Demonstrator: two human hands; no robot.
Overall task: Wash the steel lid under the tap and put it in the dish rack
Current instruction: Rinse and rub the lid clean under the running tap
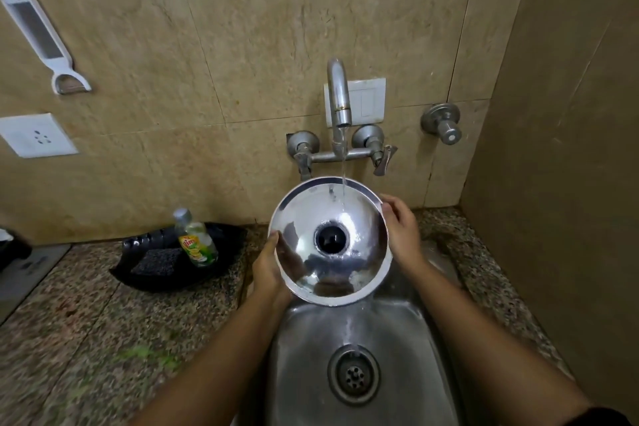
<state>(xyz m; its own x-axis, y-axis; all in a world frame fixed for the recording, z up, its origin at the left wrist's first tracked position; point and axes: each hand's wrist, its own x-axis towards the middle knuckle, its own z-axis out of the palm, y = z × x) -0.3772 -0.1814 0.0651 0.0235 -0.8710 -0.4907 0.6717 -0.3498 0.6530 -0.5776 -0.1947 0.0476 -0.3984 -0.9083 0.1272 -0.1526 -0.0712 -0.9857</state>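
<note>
Head view: steel lid (330, 240) held tilted over the sink (408, 356), between both hands. Left hand (268, 270) grips its lower-left rim; right hand (401, 230) clasps the right rim, fingers curled over the edge. Tap (339, 97) water strikes the lid's upper part.

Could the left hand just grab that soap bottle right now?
Probably not at once. The left hand is gripping the steel lid under the tap. The soap bottle stands close by, unobstructed, in the black tray.
</note>
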